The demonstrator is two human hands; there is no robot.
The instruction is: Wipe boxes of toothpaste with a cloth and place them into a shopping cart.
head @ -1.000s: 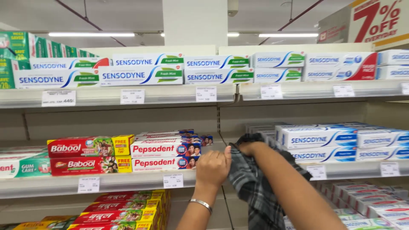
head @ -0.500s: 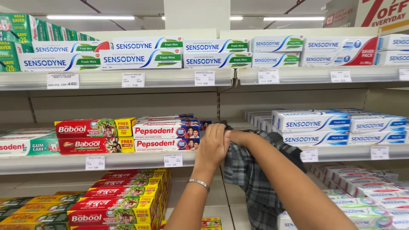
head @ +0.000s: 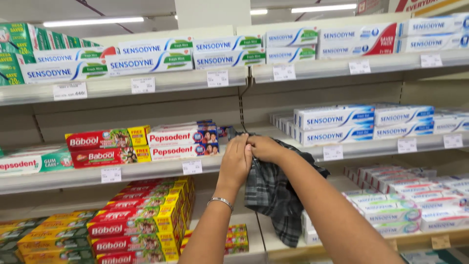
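**Hands meet on checked cloth at the toothpaste shelf**

Since a second ago, our hands have slid left along the middle shelf and drawn together, and the view has dipped to show more of the lower rows. Our left hand is curled shut over the top of a dark checked cloth, and our right hand pinches the same bunched edge just beside it, the two touching. A thin metal bangle circles the left wrist. The cloth hangs straight down from both grips, its long axis upright, draping under the right forearm; neither hand is nearer than the other. Just left of our hands stand red-and-white toothpaste cartons on the middle shelf, with blue-and-white cartons to the right and red-and-yellow cartons stacked below.
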